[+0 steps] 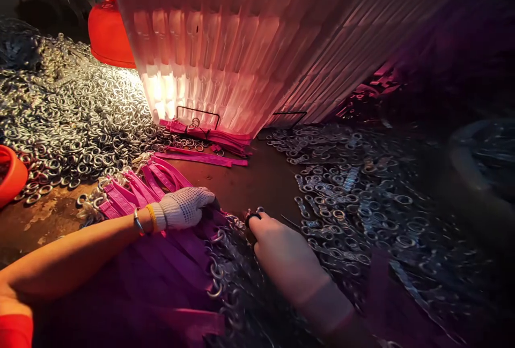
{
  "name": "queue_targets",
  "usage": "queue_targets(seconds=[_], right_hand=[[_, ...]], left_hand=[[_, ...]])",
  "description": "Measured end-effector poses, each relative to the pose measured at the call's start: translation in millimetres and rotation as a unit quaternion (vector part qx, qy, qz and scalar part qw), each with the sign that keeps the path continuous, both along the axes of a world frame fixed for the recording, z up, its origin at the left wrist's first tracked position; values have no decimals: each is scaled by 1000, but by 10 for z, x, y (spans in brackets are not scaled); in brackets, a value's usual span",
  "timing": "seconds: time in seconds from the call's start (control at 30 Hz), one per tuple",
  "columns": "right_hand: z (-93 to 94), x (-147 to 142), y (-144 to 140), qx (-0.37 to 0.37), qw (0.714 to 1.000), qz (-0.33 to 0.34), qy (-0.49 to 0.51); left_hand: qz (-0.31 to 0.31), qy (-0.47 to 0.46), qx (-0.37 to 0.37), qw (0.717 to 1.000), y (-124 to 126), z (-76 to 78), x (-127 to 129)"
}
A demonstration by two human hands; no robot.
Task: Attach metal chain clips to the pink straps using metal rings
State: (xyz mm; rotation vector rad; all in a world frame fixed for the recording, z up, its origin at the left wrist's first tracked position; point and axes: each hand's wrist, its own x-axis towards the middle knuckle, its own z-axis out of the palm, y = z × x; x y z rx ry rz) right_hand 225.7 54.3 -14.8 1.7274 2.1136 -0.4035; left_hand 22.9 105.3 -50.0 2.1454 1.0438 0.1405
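Fingers of the gloved left hand (185, 207) are curling down over pink straps (139, 187); bare right hand (277, 246) is pinching a small dark ring (252, 218), I think. I am seeing a brown tabletop (261, 176) heaped with metal rings (80, 117); dim right side unreadable.

I see a bundle of pink straps (137, 190) lying flat at the lower left of the frame, fanned out side by side, each with a metal ring at its far end. The near ends run down into shadow toward the bottom edge. Just right of them, at lower centre, a small dark metal ring (252, 218) sits among a loose heap of silvery rings (225, 262) strung along the straps' edge.
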Motion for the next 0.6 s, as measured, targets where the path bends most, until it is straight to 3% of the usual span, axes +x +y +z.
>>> queue_targets(seconds=[0.1, 0.2, 0.3, 0.43, 0.5, 0.6], right_hand=[[-25, 63, 14, 45, 998, -28, 21], [-81, 190, 18, 114, 985, -70, 112], [-132, 281, 20, 203, 945, -60, 251], [-132, 216, 55, 301, 895, 5, 328], [-109, 108, 75, 276, 878, 7, 390], [-63, -105, 94, 181, 837, 0, 517]], left_hand=[[8, -4, -27, 1000, 9, 1, -11], [20, -23, -77, 997, 22, -25, -27], [75, -66, -84, 991, 25, -27, -43], [154, -153, -96, 971, -20, 80, -52], [157, -209, -145, 954, -54, 133, -47], [132, -290, -233, 919, -91, 126, -34]])
